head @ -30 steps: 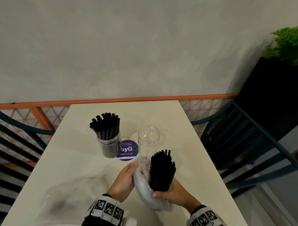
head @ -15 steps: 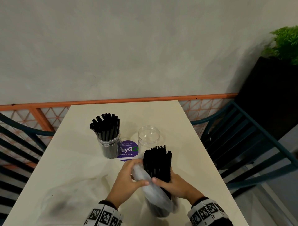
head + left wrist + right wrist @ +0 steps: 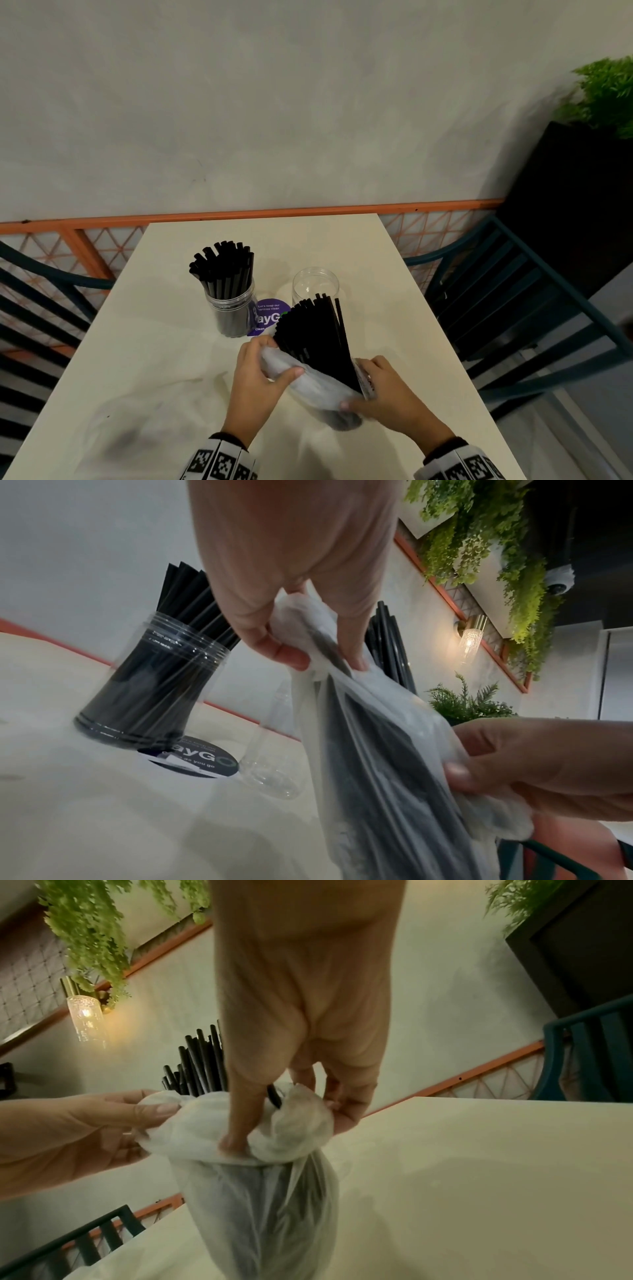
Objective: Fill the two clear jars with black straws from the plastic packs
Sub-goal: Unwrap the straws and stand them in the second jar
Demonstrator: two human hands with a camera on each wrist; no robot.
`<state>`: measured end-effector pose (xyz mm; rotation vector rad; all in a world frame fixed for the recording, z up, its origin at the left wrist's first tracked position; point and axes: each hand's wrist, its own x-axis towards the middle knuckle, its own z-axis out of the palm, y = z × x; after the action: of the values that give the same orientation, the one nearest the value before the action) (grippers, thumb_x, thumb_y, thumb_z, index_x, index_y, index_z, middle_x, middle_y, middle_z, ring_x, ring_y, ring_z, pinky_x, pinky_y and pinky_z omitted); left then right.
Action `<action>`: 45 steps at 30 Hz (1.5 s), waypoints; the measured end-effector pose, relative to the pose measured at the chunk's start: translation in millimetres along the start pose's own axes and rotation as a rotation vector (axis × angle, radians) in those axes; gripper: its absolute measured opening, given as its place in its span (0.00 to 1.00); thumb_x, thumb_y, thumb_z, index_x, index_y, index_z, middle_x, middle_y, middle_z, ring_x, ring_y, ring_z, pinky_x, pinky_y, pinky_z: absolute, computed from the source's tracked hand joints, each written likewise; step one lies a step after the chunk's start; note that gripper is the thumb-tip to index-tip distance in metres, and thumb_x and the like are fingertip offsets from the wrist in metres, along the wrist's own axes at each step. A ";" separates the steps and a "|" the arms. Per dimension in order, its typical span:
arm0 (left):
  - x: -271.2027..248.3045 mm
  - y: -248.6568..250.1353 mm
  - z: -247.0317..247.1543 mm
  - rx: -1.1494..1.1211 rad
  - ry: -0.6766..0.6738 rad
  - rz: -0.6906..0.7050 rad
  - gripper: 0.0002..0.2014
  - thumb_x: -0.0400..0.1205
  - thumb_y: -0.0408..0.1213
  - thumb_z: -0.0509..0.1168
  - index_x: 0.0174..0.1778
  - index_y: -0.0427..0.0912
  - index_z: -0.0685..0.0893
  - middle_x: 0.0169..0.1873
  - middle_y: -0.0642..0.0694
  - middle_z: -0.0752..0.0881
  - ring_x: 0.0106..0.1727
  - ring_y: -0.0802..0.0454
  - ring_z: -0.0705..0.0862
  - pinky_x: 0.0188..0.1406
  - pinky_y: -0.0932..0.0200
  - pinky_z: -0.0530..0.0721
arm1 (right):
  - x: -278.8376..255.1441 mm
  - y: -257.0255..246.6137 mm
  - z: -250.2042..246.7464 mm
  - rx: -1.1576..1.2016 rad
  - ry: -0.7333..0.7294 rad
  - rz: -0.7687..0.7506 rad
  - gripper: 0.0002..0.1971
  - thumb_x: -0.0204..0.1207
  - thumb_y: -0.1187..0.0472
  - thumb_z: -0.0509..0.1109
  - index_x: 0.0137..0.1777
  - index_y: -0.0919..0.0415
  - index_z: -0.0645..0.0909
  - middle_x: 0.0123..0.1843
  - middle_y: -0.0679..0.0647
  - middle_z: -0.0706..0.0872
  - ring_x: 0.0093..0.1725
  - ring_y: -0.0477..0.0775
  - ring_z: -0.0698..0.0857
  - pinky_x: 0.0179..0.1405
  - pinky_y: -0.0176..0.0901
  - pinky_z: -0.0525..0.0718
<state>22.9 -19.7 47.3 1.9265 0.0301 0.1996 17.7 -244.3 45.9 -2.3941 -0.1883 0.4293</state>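
A bundle of black straws [image 3: 315, 335] sticks up out of a translucent plastic pack [image 3: 308, 383] held just above the table [image 3: 164, 359]. My left hand [image 3: 260, 370] pinches the bunched upper edge of the pack [image 3: 308, 647]. My right hand [image 3: 380, 390] grips the pack [image 3: 274, 1137] lower down on its right side. Behind the bundle stands an empty clear jar [image 3: 315, 284]. To its left a second clear jar [image 3: 231, 308] is packed with black straws [image 3: 222, 267].
A round purple sticker [image 3: 267, 318] lies between the jars. An empty clear plastic bag [image 3: 137, 418] lies flat on the table's near left. Dark teal chairs [image 3: 507, 301] flank the table, and a black planter with greenery [image 3: 582, 192] stands at the right.
The pack has been pushed further down the straws, baring more of the bundle. The bundle now leans left, and my left hand has shifted from the pack's side to its bunched top edge.
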 end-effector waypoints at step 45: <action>-29.7 24.2 23.3 -0.112 -0.265 0.027 0.12 0.73 0.33 0.73 0.47 0.54 0.81 0.32 0.52 0.88 0.39 0.59 0.88 0.40 0.71 0.82 | 10.1 -5.4 10.8 0.731 0.176 0.016 0.09 0.74 0.63 0.73 0.53 0.59 0.82 0.50 0.53 0.83 0.41 0.48 0.87 0.39 0.39 0.87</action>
<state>-4.7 -53.5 58.1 1.8278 -0.1798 -0.0365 23.2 -231.1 39.2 -1.6990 0.0639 0.2341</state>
